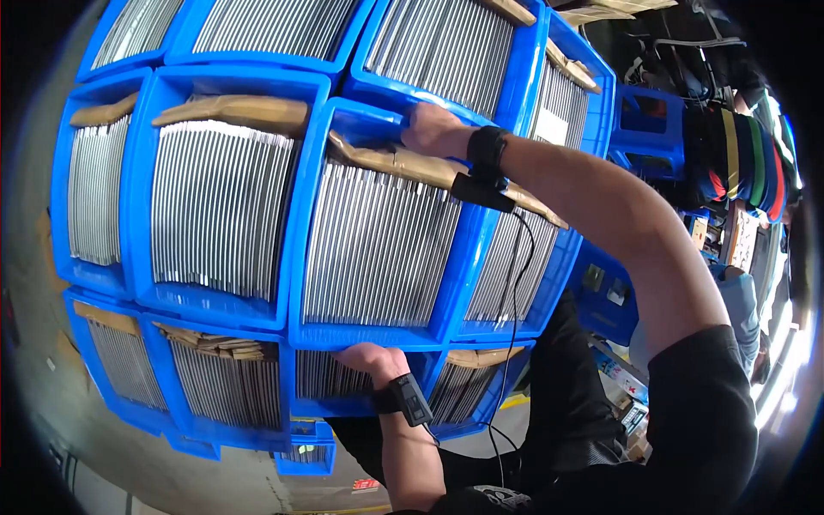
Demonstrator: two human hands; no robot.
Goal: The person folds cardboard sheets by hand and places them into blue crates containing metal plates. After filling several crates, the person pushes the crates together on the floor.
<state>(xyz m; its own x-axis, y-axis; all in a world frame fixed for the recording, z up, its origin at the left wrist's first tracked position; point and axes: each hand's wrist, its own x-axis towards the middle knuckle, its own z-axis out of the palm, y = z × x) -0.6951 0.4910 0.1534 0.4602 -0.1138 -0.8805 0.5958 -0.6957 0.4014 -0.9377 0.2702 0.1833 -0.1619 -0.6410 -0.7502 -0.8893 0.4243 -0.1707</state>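
Observation:
Rows of thin, silvery flat metal strips stand on edge inside a blue plastic crate [296,283], with folded brown cardboard [403,163] along the far end. My right hand [432,129] is closed over the crate's far rim, its fingertips hidden behind the edge. At the near end, my left hand [373,360] is curled under the rim of the same crate, with most fingers out of sight. Both wrists wear black straps with small devices, and a thin cable hangs from each.
Similar filled blue crates surround this one, including a left neighbour [286,172] and a lower layer [225,429] at the front. A small blue bin [305,459] sits near the floor. To the right are a blue stool-like frame [644,129] and a person in striped dark clothing [742,159].

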